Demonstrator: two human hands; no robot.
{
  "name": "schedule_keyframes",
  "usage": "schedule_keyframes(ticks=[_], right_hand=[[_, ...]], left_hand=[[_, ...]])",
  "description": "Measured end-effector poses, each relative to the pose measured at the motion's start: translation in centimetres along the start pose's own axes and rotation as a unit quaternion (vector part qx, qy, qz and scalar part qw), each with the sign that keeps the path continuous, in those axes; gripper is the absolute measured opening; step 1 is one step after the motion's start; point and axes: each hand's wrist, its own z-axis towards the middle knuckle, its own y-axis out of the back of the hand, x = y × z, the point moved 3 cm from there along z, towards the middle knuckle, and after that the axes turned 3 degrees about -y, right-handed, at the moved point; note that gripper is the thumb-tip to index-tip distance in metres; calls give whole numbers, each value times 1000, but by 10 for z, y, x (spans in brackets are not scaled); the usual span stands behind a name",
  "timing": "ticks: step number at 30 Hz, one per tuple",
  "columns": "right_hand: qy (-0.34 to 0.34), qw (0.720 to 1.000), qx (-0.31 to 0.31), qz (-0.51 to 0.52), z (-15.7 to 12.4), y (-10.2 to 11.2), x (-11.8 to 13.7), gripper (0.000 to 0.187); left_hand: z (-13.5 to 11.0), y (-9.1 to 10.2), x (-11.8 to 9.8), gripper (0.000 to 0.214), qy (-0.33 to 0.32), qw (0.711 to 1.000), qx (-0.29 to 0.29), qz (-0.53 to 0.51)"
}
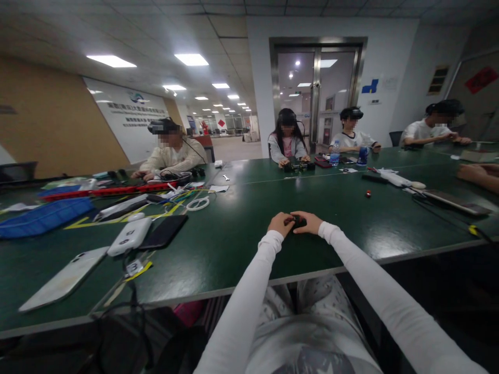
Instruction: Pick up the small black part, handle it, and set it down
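Observation:
My left hand (279, 224) and my right hand (307, 223) meet on the green table (241, 234), both in white sleeves. Together they close around a small dark object (297, 221) that rests on the tabletop. The object is too small to name. Fingers of both hands are curled onto it.
A white phone (64, 281), a white power bank (130, 236) and a black phone (163, 231) lie at the left. A blue tray (42, 217) and red strip (109, 191) sit beyond. A small red piece (368, 194) lies right. Other people sit around the table.

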Motion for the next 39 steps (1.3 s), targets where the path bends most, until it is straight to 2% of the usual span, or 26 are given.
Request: schedule_keyframes(ticks=[10,17,21,30,33,39], right_hand=[[-10,997,55,51,4,3,-6,66],[-10,998,47,43,3,1,-5,74],[-8,999,36,16,3,-2,-5,76],[-14,999,43,29,4,4,-10,67],[-21,999,29,32,2,6,-10,60],[-38,999,1,22,1,6,-10,58]], left_hand=[[0,2,1,19,-17,1000,-5,-21],[-1,4,-3,19,-27,999,4,-34],[-2,4,-3,19,-23,999,-17,-32],[-2,3,2,18,9,998,-3,-67],[-1,3,2,18,7,998,-7,-68],[-1,6,0,18,11,997,-8,-72]])
